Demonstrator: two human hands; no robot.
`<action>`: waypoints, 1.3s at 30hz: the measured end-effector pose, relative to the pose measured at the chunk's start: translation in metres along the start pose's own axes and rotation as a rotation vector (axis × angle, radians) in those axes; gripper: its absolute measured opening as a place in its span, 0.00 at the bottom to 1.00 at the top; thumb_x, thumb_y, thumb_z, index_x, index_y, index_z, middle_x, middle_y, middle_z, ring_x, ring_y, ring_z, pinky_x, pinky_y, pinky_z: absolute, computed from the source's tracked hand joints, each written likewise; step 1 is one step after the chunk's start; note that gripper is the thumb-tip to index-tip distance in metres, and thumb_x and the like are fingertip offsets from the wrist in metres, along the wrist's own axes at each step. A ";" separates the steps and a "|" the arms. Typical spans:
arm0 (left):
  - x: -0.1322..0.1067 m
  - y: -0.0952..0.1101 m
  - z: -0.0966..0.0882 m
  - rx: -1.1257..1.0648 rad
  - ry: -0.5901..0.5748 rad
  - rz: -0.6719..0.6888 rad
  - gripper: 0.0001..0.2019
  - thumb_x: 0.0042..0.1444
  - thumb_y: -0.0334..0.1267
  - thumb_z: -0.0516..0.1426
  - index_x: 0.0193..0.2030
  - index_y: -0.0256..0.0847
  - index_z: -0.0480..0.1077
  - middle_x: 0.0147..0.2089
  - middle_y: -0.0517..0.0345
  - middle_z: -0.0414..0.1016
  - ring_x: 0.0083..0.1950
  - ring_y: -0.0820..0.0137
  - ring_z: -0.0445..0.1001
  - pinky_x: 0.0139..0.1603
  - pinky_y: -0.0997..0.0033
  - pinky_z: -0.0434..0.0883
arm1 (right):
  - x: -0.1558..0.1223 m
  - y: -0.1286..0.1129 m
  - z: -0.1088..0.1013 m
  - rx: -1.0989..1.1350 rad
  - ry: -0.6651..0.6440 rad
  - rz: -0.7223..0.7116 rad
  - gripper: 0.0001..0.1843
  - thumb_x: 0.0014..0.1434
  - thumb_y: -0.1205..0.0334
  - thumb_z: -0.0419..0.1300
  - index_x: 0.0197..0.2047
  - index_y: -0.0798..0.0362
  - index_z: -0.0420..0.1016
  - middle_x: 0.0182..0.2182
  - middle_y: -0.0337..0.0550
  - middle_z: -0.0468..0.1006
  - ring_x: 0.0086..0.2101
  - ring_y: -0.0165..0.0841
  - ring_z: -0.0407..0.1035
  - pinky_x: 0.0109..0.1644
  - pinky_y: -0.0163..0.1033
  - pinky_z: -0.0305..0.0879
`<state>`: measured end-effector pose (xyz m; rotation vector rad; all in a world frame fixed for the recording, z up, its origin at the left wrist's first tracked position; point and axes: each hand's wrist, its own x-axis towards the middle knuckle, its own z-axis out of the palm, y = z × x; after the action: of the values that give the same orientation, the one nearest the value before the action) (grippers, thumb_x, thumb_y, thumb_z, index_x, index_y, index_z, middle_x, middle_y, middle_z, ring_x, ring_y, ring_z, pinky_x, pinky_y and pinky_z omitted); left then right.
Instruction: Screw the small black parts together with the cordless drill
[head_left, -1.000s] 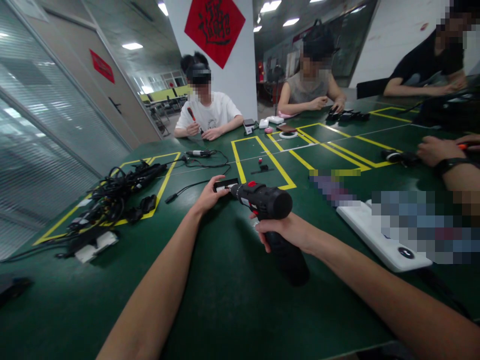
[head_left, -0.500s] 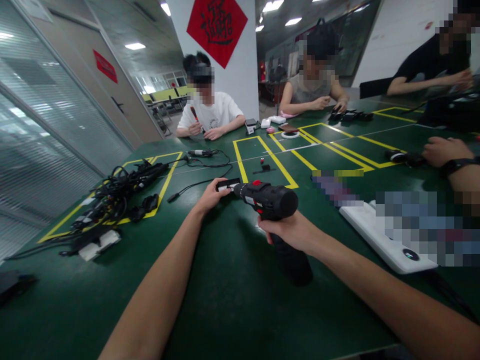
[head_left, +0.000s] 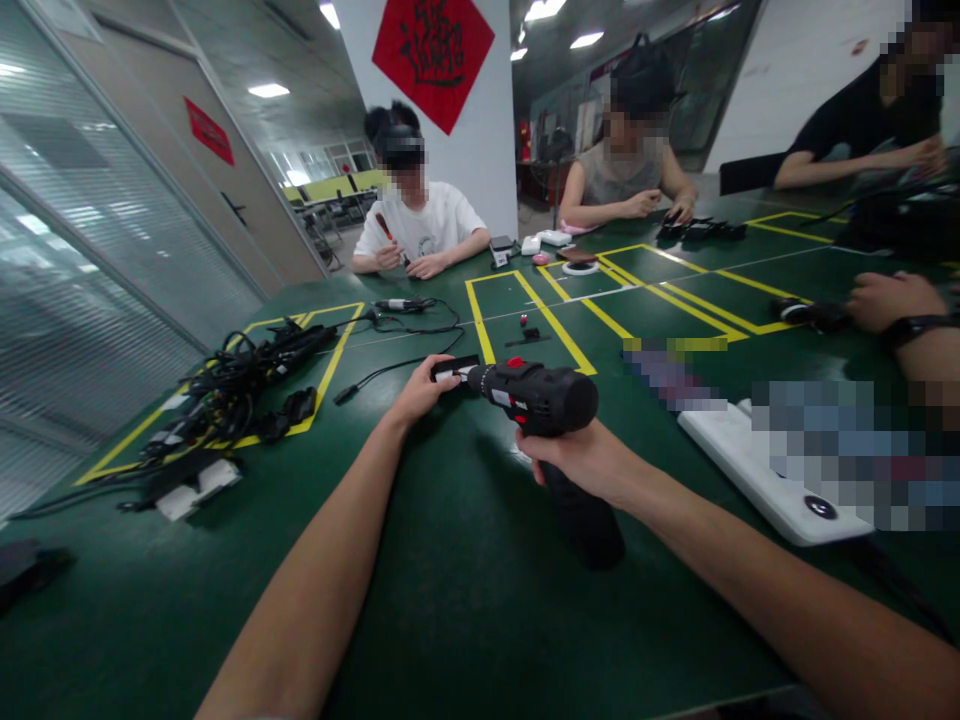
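My right hand (head_left: 581, 461) is wrapped around the grip of a black cordless drill (head_left: 541, 398) with red details. The drill's nose points left at a small black block with a white label (head_left: 453, 369) lying on the green table (head_left: 450, 590). My left hand (head_left: 421, 392) is closed on the near end of that block, pinning it against the tabletop. The drill's tip meets the block's right end.
A tangle of black cables and adapters (head_left: 232, 385) fills the yellow-taped box at left. A white flat device (head_left: 772, 480) lies to the right. Three other people sit at the far side, and another person's hand with a watch (head_left: 892, 305) rests at right.
The view shifted slightly; both my hands, the drill and the block stay as they were.
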<state>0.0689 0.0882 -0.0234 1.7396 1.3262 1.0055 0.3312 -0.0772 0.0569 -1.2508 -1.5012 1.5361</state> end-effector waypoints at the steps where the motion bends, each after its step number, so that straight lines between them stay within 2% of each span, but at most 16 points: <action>1: 0.000 -0.001 0.000 -0.006 -0.001 -0.001 0.28 0.46 0.43 0.65 0.55 0.41 0.69 0.49 0.52 0.76 0.47 0.61 0.74 0.48 0.60 0.72 | 0.000 0.000 0.000 -0.004 -0.004 -0.007 0.04 0.51 0.71 0.59 0.27 0.54 0.71 0.16 0.37 0.71 0.21 0.31 0.67 0.29 0.37 0.60; 7: 0.001 -0.001 -0.001 0.005 0.005 -0.003 0.27 0.46 0.41 0.65 0.55 0.41 0.69 0.48 0.52 0.76 0.46 0.61 0.74 0.48 0.59 0.73 | 0.001 0.004 0.000 0.005 -0.001 -0.028 0.03 0.51 0.70 0.59 0.30 0.54 0.71 0.18 0.37 0.71 0.21 0.31 0.68 0.30 0.39 0.62; 10: 0.001 0.000 -0.001 0.009 0.006 -0.008 0.27 0.46 0.41 0.64 0.55 0.42 0.69 0.48 0.52 0.76 0.46 0.61 0.74 0.49 0.58 0.72 | 0.002 0.007 0.001 0.019 0.000 -0.066 0.05 0.51 0.69 0.60 0.34 0.53 0.70 0.21 0.36 0.72 0.22 0.32 0.69 0.31 0.39 0.64; 17: 0.000 0.004 0.000 0.026 0.017 -0.004 0.28 0.45 0.42 0.65 0.55 0.41 0.70 0.49 0.52 0.76 0.48 0.60 0.74 0.51 0.57 0.71 | 0.001 0.008 0.000 0.011 0.001 -0.068 0.05 0.51 0.68 0.60 0.34 0.53 0.71 0.22 0.38 0.73 0.23 0.32 0.69 0.31 0.40 0.64; 21: -0.001 0.005 0.001 0.021 0.025 0.001 0.27 0.45 0.42 0.65 0.54 0.41 0.70 0.48 0.52 0.76 0.48 0.60 0.73 0.51 0.57 0.71 | 0.002 0.008 -0.001 -0.019 0.001 -0.060 0.02 0.51 0.68 0.59 0.31 0.53 0.72 0.19 0.39 0.72 0.23 0.33 0.69 0.30 0.39 0.62; 28: 0.000 0.002 0.000 0.026 0.007 0.026 0.29 0.45 0.44 0.65 0.55 0.39 0.69 0.48 0.51 0.75 0.46 0.61 0.74 0.49 0.59 0.71 | 0.002 0.005 0.002 -0.057 0.008 -0.031 0.02 0.51 0.69 0.59 0.29 0.53 0.71 0.17 0.39 0.73 0.22 0.33 0.68 0.30 0.39 0.62; 39: -0.001 0.004 0.000 0.009 -0.020 0.025 0.31 0.44 0.45 0.67 0.56 0.38 0.68 0.49 0.51 0.75 0.45 0.62 0.74 0.48 0.61 0.71 | 0.002 0.005 0.002 -0.051 -0.013 -0.042 0.04 0.51 0.69 0.59 0.32 0.52 0.70 0.17 0.37 0.72 0.22 0.34 0.69 0.30 0.39 0.63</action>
<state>0.0703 0.0867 -0.0198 1.7730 1.3009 0.9950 0.3293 -0.0765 0.0518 -1.2324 -1.5743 1.4896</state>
